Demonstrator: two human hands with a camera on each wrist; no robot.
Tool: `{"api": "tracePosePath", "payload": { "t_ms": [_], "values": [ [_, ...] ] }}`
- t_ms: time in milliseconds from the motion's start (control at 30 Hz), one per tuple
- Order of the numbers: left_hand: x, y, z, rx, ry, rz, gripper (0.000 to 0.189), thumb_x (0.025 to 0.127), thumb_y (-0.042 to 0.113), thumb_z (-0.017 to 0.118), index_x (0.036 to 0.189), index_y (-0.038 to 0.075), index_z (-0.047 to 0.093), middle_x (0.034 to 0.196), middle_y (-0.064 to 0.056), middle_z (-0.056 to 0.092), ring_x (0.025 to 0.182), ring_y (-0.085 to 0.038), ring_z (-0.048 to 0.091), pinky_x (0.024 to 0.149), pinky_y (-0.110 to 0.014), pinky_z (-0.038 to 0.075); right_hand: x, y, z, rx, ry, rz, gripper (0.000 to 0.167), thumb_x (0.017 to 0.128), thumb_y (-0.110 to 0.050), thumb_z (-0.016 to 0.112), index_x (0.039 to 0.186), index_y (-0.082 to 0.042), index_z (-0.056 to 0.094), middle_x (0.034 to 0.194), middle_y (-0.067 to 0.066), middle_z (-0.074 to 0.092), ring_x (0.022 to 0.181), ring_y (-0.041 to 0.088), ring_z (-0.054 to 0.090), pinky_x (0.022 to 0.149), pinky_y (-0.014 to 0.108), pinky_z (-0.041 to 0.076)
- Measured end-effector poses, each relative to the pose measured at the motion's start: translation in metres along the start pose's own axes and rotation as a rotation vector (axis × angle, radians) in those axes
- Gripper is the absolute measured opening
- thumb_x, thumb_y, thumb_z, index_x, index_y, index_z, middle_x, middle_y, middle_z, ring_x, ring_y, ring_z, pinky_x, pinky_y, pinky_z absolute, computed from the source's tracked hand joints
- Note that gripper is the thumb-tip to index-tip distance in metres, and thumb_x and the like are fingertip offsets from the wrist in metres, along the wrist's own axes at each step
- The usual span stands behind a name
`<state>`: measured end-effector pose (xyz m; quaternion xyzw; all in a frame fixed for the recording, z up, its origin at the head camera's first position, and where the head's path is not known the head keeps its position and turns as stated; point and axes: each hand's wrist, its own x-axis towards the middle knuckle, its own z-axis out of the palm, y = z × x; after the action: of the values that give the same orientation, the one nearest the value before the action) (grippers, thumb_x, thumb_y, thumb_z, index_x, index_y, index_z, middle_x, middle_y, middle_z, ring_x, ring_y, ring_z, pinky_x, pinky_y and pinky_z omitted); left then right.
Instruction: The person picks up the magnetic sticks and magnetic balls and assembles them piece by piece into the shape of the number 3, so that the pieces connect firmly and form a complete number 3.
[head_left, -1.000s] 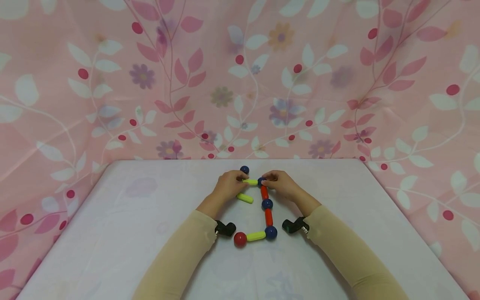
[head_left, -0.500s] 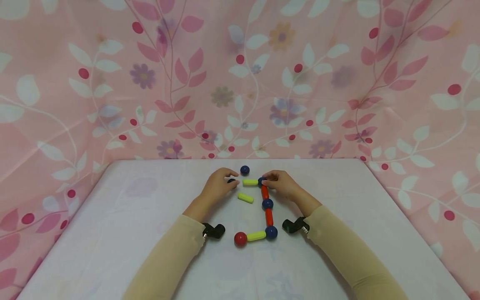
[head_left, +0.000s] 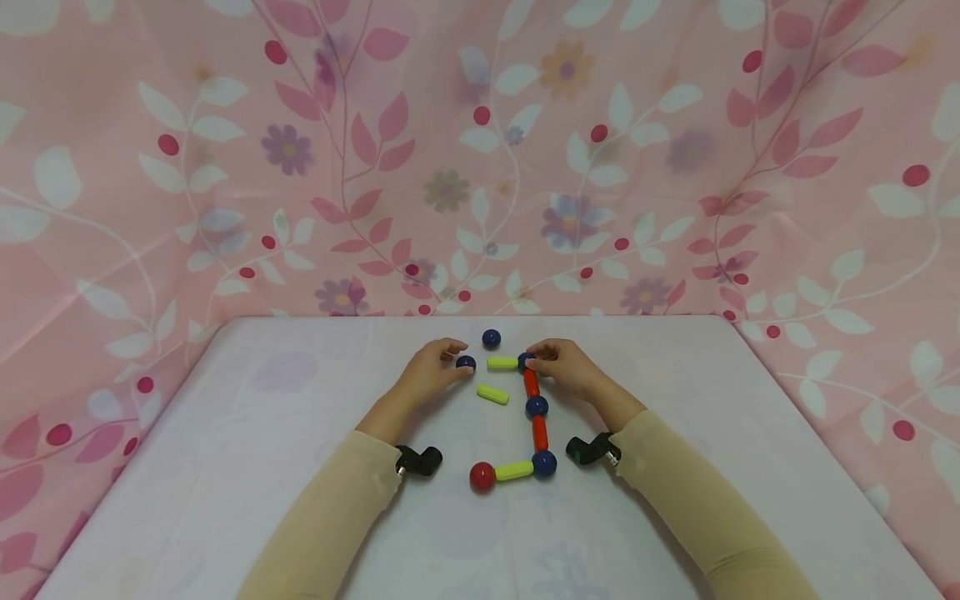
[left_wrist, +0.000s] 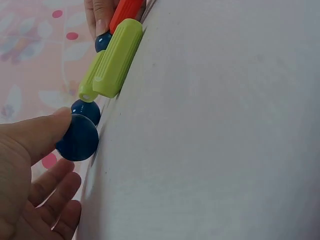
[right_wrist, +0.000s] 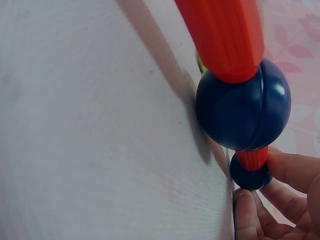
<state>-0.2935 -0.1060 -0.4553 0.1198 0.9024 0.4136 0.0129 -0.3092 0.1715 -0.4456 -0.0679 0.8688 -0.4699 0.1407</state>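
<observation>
In the head view my left hand (head_left: 431,371) is beside a loose blue ball (head_left: 466,363). Its thumb touches or overlaps this ball (left_wrist: 78,139) in the left wrist view, while the fingers stand spread apart below. My right hand (head_left: 567,368) pinches the far corner blue ball (head_left: 527,362) of a chain lying on the table. From that ball a yellow-green rod (head_left: 502,363) points left, its left end free. Towards me run a red rod (head_left: 532,384), a blue ball (head_left: 536,407), another red rod (head_left: 540,433) and the near blue ball (head_left: 544,463).
A near yellow-green rod (head_left: 514,472) joins the near corner to a red ball (head_left: 482,477). One loose yellow-green rod (head_left: 492,394) lies left of the chain. Another blue ball (head_left: 491,338) rests farther back on the white table (head_left: 187,467). Patterned pink cloth (head_left: 442,192) hangs behind.
My left hand has drawn back leftward from the far yellow-green rod, its fingers spreading, and the blue ball beside it has come into sight. My right hand stays on the far corner ball.
</observation>
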Motion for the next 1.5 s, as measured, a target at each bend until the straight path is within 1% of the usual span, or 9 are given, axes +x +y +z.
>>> {"api": "tracePosePath", "payload": {
  "t_ms": [100, 267, 500, 633, 867, 1233, 1500],
  "values": [
    [0.0004, -0.0016, 0.0004, -0.006, -0.015, -0.003, 0.046, 0.09, 0.026, 0.077, 0.131, 0.01, 0.062, 0.131, -0.014, 0.061, 0.122, -0.029, 0.057, 0.107, -0.044, 0.041, -0.0004, -0.0005, -0.0005, -0.003, 0.003, 0.0, 0.036, 0.097, -0.027, 0.069, 0.127, -0.007, 0.065, 0.113, 0.009, 0.066, 0.1, 0.025, 0.058, 0.082, 0.033, 0.048],
    [0.0005, -0.0029, 0.002, -0.029, -0.02, -0.003, 0.045, 0.091, 0.025, 0.076, 0.13, 0.01, 0.063, 0.13, -0.013, 0.062, 0.121, -0.029, 0.057, 0.106, -0.044, 0.042, -0.0008, -0.0017, -0.0004, -0.013, 0.016, 0.004, 0.035, 0.096, -0.026, 0.069, 0.127, -0.009, 0.066, 0.115, 0.01, 0.064, 0.101, 0.026, 0.055, 0.082, 0.033, 0.048],
    [0.0021, -0.0052, 0.0051, -0.078, -0.008, -0.029, 0.041, 0.089, 0.025, 0.078, 0.125, 0.01, 0.066, 0.127, -0.01, 0.065, 0.119, -0.027, 0.059, 0.105, -0.043, 0.044, -0.0006, -0.0013, 0.0001, -0.01, 0.016, 0.006, 0.035, 0.096, -0.026, 0.07, 0.126, -0.008, 0.066, 0.113, 0.01, 0.065, 0.098, 0.025, 0.056, 0.08, 0.032, 0.049],
    [0.002, -0.0066, 0.0067, -0.081, 0.001, -0.032, 0.038, 0.089, 0.025, 0.079, 0.122, 0.011, 0.068, 0.123, -0.008, 0.066, 0.116, -0.026, 0.06, 0.103, -0.042, 0.045, -0.0017, -0.0021, 0.0008, -0.012, 0.017, -0.003, 0.035, 0.096, -0.025, 0.07, 0.126, -0.007, 0.066, 0.112, 0.01, 0.065, 0.097, 0.025, 0.057, 0.08, 0.032, 0.048],
    [0.0015, -0.0091, 0.008, -0.097, 0.011, -0.031, 0.037, 0.088, 0.025, 0.079, 0.121, 0.012, 0.069, 0.121, -0.007, 0.068, 0.114, -0.026, 0.06, 0.101, -0.043, 0.046, -0.0018, -0.0024, 0.0014, -0.02, 0.023, 0.006, 0.036, 0.096, -0.025, 0.07, 0.127, -0.007, 0.066, 0.115, 0.011, 0.063, 0.1, 0.026, 0.055, 0.082, 0.033, 0.05],
    [-0.0012, -0.0068, 0.006, -0.105, 0.011, -0.034, 0.037, 0.087, 0.025, 0.08, 0.12, 0.011, 0.069, 0.117, -0.006, 0.068, 0.11, -0.024, 0.06, 0.1, -0.042, 0.046, -0.0019, -0.0016, 0.0018, -0.012, 0.026, 0.006, 0.034, 0.096, -0.023, 0.07, 0.126, -0.007, 0.066, 0.113, 0.011, 0.064, 0.098, 0.026, 0.054, 0.078, 0.031, 0.048],
    [0.0014, -0.0051, 0.0062, -0.147, 0.035, -0.028, 0.04, 0.087, 0.023, 0.08, 0.123, 0.01, 0.068, 0.111, -0.006, 0.067, 0.102, -0.023, 0.059, 0.093, -0.04, 0.049, -0.0018, -0.0027, 0.0018, -0.009, 0.029, 0.009, 0.035, 0.096, -0.024, 0.069, 0.127, -0.007, 0.065, 0.114, 0.012, 0.063, 0.098, 0.026, 0.054, 0.078, 0.031, 0.048]
  ]
}}
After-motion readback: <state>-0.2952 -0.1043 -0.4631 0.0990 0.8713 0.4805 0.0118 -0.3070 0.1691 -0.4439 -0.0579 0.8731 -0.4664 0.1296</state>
